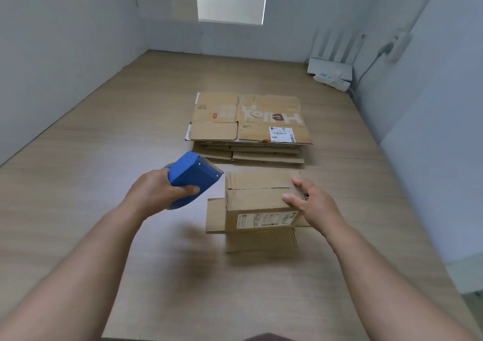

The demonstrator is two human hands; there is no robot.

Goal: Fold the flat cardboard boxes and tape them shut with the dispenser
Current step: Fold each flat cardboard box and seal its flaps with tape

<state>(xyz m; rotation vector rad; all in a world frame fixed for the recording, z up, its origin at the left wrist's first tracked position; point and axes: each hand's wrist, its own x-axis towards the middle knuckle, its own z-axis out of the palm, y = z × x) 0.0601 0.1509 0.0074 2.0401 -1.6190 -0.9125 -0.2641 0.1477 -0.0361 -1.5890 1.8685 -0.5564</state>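
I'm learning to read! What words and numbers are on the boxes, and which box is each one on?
"Helo" plus an unclear shape: big white letters, upside down, on the top flat carton.
Smaller white print beside it: too blurred.
Shipping label on that carton: digits and barcode, too blurred.
White label on the folded box: too small.
White packs by the wall: too blurred.

Your dispenser (193, 176) is smooth blue plastic with a metal blade (211, 163); your box (261, 199) and stack (248, 121) are matt brown cardboard with paper labels (264, 220), on a pale wood-grain table (104, 170)
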